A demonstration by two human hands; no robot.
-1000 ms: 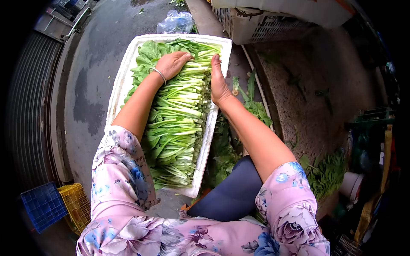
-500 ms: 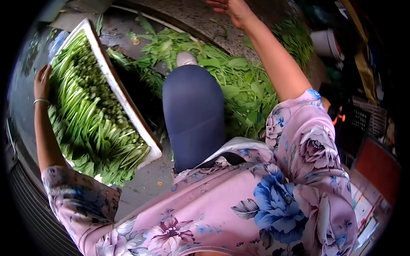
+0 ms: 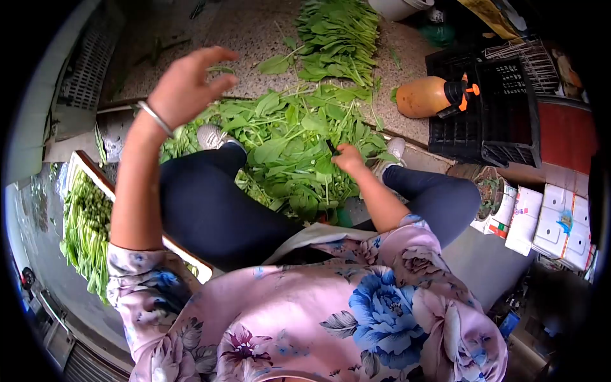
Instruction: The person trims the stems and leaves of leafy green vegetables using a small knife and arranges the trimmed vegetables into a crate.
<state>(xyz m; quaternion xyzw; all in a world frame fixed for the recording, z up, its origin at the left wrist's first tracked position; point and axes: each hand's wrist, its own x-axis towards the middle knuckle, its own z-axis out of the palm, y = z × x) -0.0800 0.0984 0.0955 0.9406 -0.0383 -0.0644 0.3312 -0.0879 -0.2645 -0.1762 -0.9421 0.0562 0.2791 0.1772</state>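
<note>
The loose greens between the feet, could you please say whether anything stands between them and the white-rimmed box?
Yes, the bent left leg lies between the loose greens and the white-rimmed box, whose rim the left forearm partly hides.

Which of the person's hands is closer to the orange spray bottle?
The right hand: it is over the loose greens, left of the orange bottle and nearer the body. The left hand is raised, much farther left.

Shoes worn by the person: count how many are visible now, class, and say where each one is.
2. The left shoe is at the left side of the pile of greens; the right shoe is at its right side.
</note>
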